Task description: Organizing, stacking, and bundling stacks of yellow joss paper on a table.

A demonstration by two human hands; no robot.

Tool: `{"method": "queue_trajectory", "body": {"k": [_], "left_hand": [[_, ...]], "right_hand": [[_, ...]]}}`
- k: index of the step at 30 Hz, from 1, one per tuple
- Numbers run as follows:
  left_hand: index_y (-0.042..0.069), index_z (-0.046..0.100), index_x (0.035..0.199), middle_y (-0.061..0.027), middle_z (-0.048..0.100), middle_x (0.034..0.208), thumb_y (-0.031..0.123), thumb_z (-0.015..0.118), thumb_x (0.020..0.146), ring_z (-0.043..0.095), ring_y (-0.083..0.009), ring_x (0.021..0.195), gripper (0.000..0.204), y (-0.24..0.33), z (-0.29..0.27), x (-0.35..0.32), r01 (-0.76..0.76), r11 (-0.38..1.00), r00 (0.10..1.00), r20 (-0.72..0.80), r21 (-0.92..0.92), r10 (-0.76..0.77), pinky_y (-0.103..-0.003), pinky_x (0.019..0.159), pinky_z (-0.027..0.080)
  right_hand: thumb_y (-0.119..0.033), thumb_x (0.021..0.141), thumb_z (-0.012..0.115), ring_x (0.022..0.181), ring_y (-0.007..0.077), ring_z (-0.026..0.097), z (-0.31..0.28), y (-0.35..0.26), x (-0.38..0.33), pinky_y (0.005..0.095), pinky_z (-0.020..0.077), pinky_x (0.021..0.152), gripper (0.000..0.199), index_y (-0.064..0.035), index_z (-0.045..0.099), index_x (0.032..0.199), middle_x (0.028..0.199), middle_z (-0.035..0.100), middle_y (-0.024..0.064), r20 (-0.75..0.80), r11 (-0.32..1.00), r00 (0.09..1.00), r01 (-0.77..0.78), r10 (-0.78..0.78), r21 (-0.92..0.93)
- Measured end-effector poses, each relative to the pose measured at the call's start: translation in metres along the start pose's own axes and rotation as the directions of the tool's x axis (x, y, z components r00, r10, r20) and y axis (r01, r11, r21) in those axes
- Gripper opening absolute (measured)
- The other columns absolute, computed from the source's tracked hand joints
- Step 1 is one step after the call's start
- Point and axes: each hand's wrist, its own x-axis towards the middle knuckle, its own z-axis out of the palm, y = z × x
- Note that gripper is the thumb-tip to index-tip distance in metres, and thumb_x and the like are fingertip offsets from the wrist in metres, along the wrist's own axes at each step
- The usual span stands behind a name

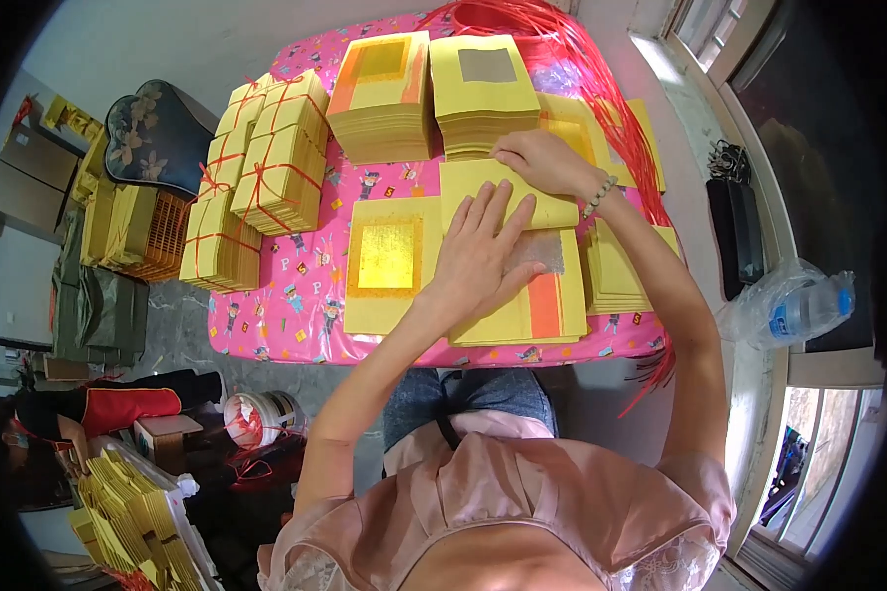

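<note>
My left hand lies flat with its fingers spread on a folded-over yellow paper sheet. At the sheet's far edge, my right hand is closed, with its fingers curled; whatever is inside them is hidden. Beneath my left hand are more yellow sheets, showing an orange band and part of a silver patch. Just left of them is a yellow sheet with a gold square. Beyond my hands stand a tall stack with a silver square and another with a gold square.
Red-tied yellow paper bundles stand at the table's left. Red cords hang down its right side. A pink patterned cover is on the table. A person in red and black works at lower left, beside a white bucket.
</note>
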Motion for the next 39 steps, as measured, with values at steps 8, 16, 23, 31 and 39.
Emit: {"method": "queue_trajectory", "body": {"k": [8, 16, 23, 31, 39], "left_hand": [[0.008, 0.037, 0.150, -0.0263, 0.032, 0.154, 0.051, 0.059, 0.093, 0.027, -0.0455, 0.144, 0.075, -0.001, 0.002, -0.002, 0.013, 0.999, 1.000, 0.018, -0.042, -0.012, -0.054, 0.118, 0.024], [0.006, 0.039, 0.150, -0.0257, 0.031, 0.156, 0.051, 0.059, 0.093, 0.026, -0.0461, 0.145, 0.076, -0.004, 0.005, -0.001, 0.004, 0.999, 0.999, 0.048, -0.051, -0.001, -0.054, 0.118, 0.023], [0.004, 0.039, 0.150, -0.0271, 0.032, 0.155, 0.052, 0.056, 0.093, 0.023, -0.0470, 0.146, 0.077, -0.004, 0.006, -0.002, 0.007, 0.999, 0.997, 0.073, -0.053, -0.003, -0.054, 0.120, 0.021], [0.007, 0.039, 0.151, -0.0250, 0.031, 0.157, 0.051, 0.056, 0.092, 0.022, -0.0461, 0.147, 0.076, -0.005, 0.009, -0.004, -0.001, 1.000, 0.998, 0.070, -0.019, 0.003, -0.054, 0.120, 0.020], [0.008, 0.039, 0.152, -0.0246, 0.031, 0.157, 0.052, 0.056, 0.092, 0.022, -0.0459, 0.147, 0.076, -0.006, 0.010, -0.003, -0.015, 1.000, 0.997, 0.078, -0.003, 0.015, -0.053, 0.120, 0.020]], "right_hand": [[-0.024, 0.097, 0.053, 0.100, 0.0359, 0.065, 0.001, 0.000, -0.001, 0.0459, 0.0503, 0.089, 0.027, -0.0034, 0.068, 0.106, 0.105, 0.071, 0.0162, 0.022, 0.999, 1.000, -0.018, 0.017, 0.044], [-0.021, 0.097, 0.054, 0.101, 0.0346, 0.064, -0.001, -0.002, -0.002, 0.0444, 0.0499, 0.090, 0.025, -0.0029, 0.067, 0.109, 0.108, 0.069, 0.0157, 0.012, 0.999, 0.999, -0.037, 0.037, 0.025], [-0.022, 0.100, 0.054, 0.129, 0.0349, 0.051, -0.016, -0.034, -0.071, 0.0461, 0.0412, 0.108, 0.037, -0.0052, 0.056, 0.133, 0.136, 0.057, 0.0173, -0.143, 0.997, 0.988, 0.051, -0.059, -0.057], [-0.044, 0.100, 0.049, 0.150, 0.0319, 0.023, -0.001, -0.065, -0.149, 0.0540, 0.0158, 0.121, 0.066, -0.0038, 0.037, 0.151, 0.159, 0.034, 0.0145, 0.025, 0.966, 0.999, 0.044, -0.039, -0.253], [-0.050, 0.099, 0.049, 0.152, 0.0311, 0.018, 0.009, -0.064, -0.157, 0.0543, 0.0127, 0.122, 0.073, -0.0058, 0.030, 0.155, 0.162, 0.026, 0.0139, 0.034, 0.976, 0.999, 0.008, -0.001, -0.219]]}}
